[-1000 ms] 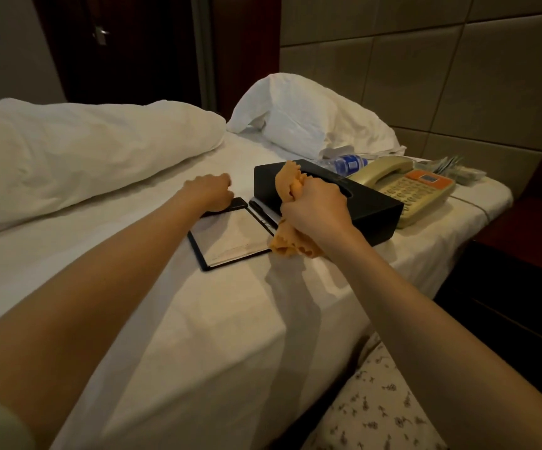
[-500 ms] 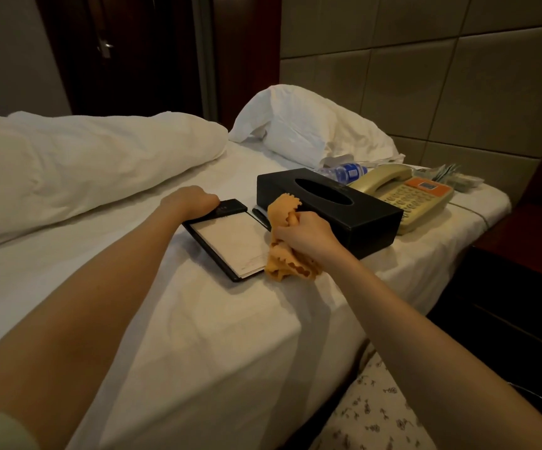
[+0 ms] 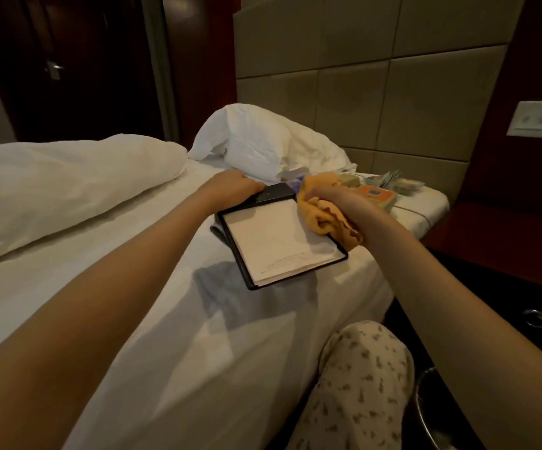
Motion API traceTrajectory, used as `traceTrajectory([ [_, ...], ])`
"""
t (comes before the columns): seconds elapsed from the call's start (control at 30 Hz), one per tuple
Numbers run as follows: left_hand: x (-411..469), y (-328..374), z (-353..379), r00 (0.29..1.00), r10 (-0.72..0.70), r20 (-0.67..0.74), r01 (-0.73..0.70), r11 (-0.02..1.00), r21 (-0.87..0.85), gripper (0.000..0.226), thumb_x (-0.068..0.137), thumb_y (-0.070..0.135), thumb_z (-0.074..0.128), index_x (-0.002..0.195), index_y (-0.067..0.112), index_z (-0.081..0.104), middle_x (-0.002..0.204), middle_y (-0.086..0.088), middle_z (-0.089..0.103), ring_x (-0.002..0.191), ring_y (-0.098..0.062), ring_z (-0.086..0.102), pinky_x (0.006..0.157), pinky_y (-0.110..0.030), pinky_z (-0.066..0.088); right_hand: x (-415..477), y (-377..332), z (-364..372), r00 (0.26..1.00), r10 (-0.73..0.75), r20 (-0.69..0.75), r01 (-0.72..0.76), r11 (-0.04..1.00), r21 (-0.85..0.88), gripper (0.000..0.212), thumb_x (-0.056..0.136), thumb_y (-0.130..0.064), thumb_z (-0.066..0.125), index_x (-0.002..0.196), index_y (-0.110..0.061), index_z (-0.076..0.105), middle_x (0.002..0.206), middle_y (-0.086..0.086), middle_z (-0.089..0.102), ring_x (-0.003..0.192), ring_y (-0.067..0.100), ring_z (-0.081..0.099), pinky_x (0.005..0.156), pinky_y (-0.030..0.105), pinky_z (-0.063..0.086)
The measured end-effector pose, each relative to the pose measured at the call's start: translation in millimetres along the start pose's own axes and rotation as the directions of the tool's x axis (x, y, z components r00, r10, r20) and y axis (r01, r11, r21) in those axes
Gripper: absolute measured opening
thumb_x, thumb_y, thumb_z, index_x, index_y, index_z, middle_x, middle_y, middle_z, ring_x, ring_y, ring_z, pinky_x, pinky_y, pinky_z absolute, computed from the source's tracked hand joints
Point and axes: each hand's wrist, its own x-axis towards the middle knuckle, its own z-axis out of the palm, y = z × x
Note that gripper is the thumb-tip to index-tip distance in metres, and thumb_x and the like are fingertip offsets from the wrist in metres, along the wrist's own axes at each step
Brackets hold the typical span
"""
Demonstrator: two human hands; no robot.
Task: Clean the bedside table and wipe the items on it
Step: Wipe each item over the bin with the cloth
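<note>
Plainly, the cloth is the working piece: orange, crumpled into a wad with frilly edges, bunched in the right hand, whose fingers are closed tight around it. It lies against the upper right corner of the notepad holder, a flat black folder with a stack of white paper seated in its frame. The top sheet looks blank apart from faint lines near its lower edge. The left hand grips the holder's far end, fingers curled over the black top strip. The holder sits over the bed sheet near the bed's right side and throws a shadow on it; whether its near edge touches the sheet I cannot tell. A slim dark thing pokes out at its left edge – too hidden to name.

Beyond the right hand, partly covered by it, lies a beige telephone with an orange panel, and just past it a small heap of packets. A white pillow leans toward the padded headboard, and a duvet is heaped on the left.

To the right of the bed stands the dark desk. A metal-rimmed bin sits on the floor by the patterned trouser leg – its inside is too dark to read.
</note>
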Motion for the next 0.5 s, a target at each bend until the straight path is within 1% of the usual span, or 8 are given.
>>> traceTrajectory([
  [0.1, 9, 43, 23, 0.993, 0.103, 0.066, -0.103, 0.995, 0.004, 0.044, 0.094, 0.045, 0.044, 0.106, 0.008, 0.063, 0.112, -0.013, 0.061, 0.098, -0.027, 0.057, 0.086, -0.034, 0.044, -1, 5, -31, 0.995, 0.091, -0.039, -0.089, 0.995, 0.042, 0.012, 0.086, -0.025, 0.062, 0.086, -0.014, 0.057, 0.080, 0.005, 0.060, 0.067, 0.012, 0.059, 0.061, 0.020, 0.049],
  [0.17, 12, 73, 40, 0.982, 0.161, 0.095, -0.163, 0.987, 0.008, 0.042, 0.094, 0.042, 0.045, 0.110, 0.006, 0.061, 0.111, -0.015, 0.061, 0.100, -0.030, 0.057, 0.087, -0.035, 0.045, -2, 9, -55, 0.991, 0.119, -0.052, -0.117, 0.992, 0.045, 0.013, 0.089, -0.019, 0.059, 0.093, -0.007, 0.060, 0.082, 0.005, 0.057, 0.065, 0.008, 0.058, 0.055, 0.011, 0.045],
  [0.23, 13, 98, 55, 0.968, 0.232, 0.097, -0.233, 0.972, 0.001, 0.036, 0.092, 0.041, 0.049, 0.092, 0.008, 0.063, 0.096, -0.013, 0.061, 0.089, -0.026, 0.055, 0.075, -0.032, 0.044, -5, 21, -81, 0.988, 0.155, -0.027, -0.153, 0.987, 0.044, 0.018, 0.088, -0.017, 0.061, 0.099, -0.002, 0.064, 0.076, 0.003, 0.061, 0.063, 0.008, 0.059, 0.057, 0.014, 0.045],
  [0.27, 11, 111, 63, 0.959, 0.265, 0.101, -0.263, 0.964, -0.029, 0.034, 0.091, 0.041, 0.050, 0.081, 0.010, 0.059, 0.087, -0.010, 0.058, 0.084, -0.023, 0.052, 0.068, -0.030, 0.041, -10, 29, -95, 0.984, 0.177, -0.037, -0.175, 0.983, 0.059, 0.010, 0.085, -0.018, 0.063, 0.086, -0.008, 0.066, 0.063, -0.001, 0.063, 0.052, 0.007, 0.059, 0.055, 0.019, 0.045],
  [0.3, 11, 122, 72, 0.950, 0.288, 0.122, -0.281, 0.957, -0.069, 0.033, 0.090, 0.041, 0.051, 0.078, 0.011, 0.056, 0.084, -0.007, 0.057, 0.083, -0.020, 0.051, 0.065, -0.029, 0.039, -15, 35, -108, 0.975, 0.208, -0.076, -0.207, 0.978, 0.026, 0.011, 0.082, -0.018, 0.066, 0.073, -0.013, 0.062, 0.051, -0.006, 0.061, 0.041, 0.003, 0.056, 0.054, 0.022, 0.044],
  [0.33, 12, 133, 82, 0.932, 0.332, 0.148, -0.320, 0.942, -0.098, 0.032, 0.089, 0.042, 0.051, 0.082, 0.011, 0.056, 0.088, -0.005, 0.057, 0.085, -0.019, 0.051, 0.066, -0.028, 0.039, -22, 42, -121, 0.970, 0.216, -0.112, -0.219, 0.976, -0.012, 0.016, 0.079, -0.017, 0.068, 0.068, -0.017, 0.057, 0.045, -0.008, 0.058, 0.037, 0.003, 0.053, 0.052, 0.021, 0.043],
  [0.4, 10, 156, 104, 0.877, 0.417, 0.240, -0.397, 0.909, -0.129, 0.036, 0.091, 0.041, 0.048, 0.103, 0.008, 0.057, 0.107, -0.007, 0.059, 0.097, -0.021, 0.053, 0.076, -0.025, 0.041, -36, 55, -143, 0.944, 0.279, -0.178, -0.279, 0.960, 0.027, 0.012, 0.082, -0.014, 0.066, 0.076, -0.011, 0.056, 0.056, 0.000, 0.058, 0.044, 0.008, 0.053, 0.053, 0.021, 0.043],
  [0.5, 3, 186, 137, 0.862, 0.372, 0.344, -0.307, 0.924, -0.229, 0.058, 0.093, 0.051, 0.044, 0.135, 0.011, 0.046, 0.137, -0.007, 0.045, 0.124, -0.025, 0.044, 0.093, -0.027, 0.033, -60, 78, -172, 0.900, 0.329, -0.285, -0.307, 0.944, 0.118, 0.015, 0.082, -0.013, 0.066, 0.093, -0.008, 0.056, 0.076, 0.008, 0.060, 0.065, 0.018, 0.057, 0.063, 0.028, 0.046],
])
